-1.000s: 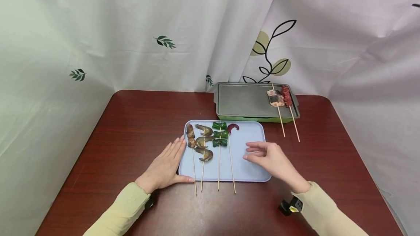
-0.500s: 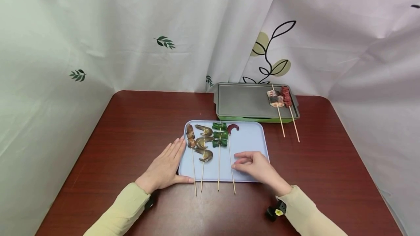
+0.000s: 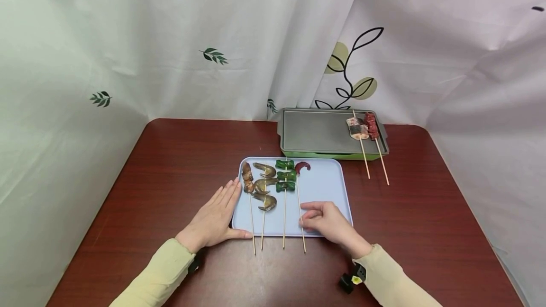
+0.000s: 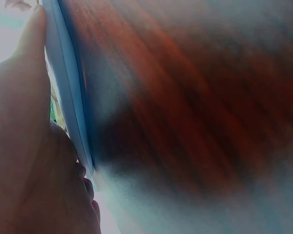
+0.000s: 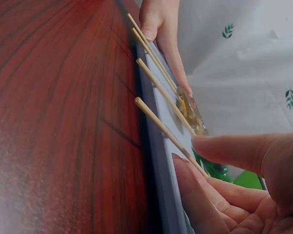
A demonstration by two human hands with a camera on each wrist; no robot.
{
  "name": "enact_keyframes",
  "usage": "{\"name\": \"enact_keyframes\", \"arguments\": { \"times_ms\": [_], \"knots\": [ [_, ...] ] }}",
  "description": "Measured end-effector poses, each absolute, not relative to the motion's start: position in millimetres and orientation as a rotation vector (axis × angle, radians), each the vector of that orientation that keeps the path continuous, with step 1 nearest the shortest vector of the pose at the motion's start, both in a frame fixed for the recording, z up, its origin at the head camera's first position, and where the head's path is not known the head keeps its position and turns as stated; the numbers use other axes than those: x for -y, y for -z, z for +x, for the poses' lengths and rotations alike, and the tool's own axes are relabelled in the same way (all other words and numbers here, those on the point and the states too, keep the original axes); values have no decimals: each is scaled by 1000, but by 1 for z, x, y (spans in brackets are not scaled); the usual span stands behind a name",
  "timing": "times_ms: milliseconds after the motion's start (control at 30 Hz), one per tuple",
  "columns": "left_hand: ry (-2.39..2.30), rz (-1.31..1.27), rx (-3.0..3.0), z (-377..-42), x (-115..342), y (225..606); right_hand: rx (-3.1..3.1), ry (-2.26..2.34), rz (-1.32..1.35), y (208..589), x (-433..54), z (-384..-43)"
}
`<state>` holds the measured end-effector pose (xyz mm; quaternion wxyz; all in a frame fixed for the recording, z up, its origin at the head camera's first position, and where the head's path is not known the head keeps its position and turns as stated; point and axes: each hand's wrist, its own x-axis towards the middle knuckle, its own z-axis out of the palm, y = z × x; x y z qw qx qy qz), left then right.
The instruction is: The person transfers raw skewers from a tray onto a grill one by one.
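Note:
My left hand (image 3: 215, 212) lies with straight fingers along the left edge of a pale blue tray (image 3: 328, 179), its thumb at the front rim. My right hand (image 3: 326, 221) has its thumb and curled fingers round the stick of a skewer (image 3: 299, 198) tipped with a curved dark red piece. That skewer lies on the tray, its stick end past the front rim. In the right wrist view the stick (image 5: 156, 119) runs between thumb and fingers. Left of it lie a green pepper skewer (image 3: 286, 176), a shrimp skewer (image 3: 265, 185) and a brown meat skewer (image 3: 248, 176).
Behind the tray stands a grey griddle (image 3: 315, 129) with a green base. On its right side lie a fish skewer (image 3: 357, 128) and a red meat skewer (image 3: 371, 126), sticks jutting over the front. A white curtain (image 3: 192, 37) surrounds the brown table (image 3: 183, 150).
My right hand has moved left and toward me across the tray, bringing its fingertips to the dark red piece's stick. My left hand and the skewers have stayed in place.

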<state>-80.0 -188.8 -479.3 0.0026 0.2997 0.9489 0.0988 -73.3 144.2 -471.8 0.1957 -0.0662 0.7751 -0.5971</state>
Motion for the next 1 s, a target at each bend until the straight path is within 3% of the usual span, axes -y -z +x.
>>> {"name": "enact_keyframes", "arguments": {
  "times_ms": [1000],
  "knots": [
    [-342, 957, -2982, -80, 188, 480, -2059, 1787, -38, 469, -147, -65]
  ]
}}
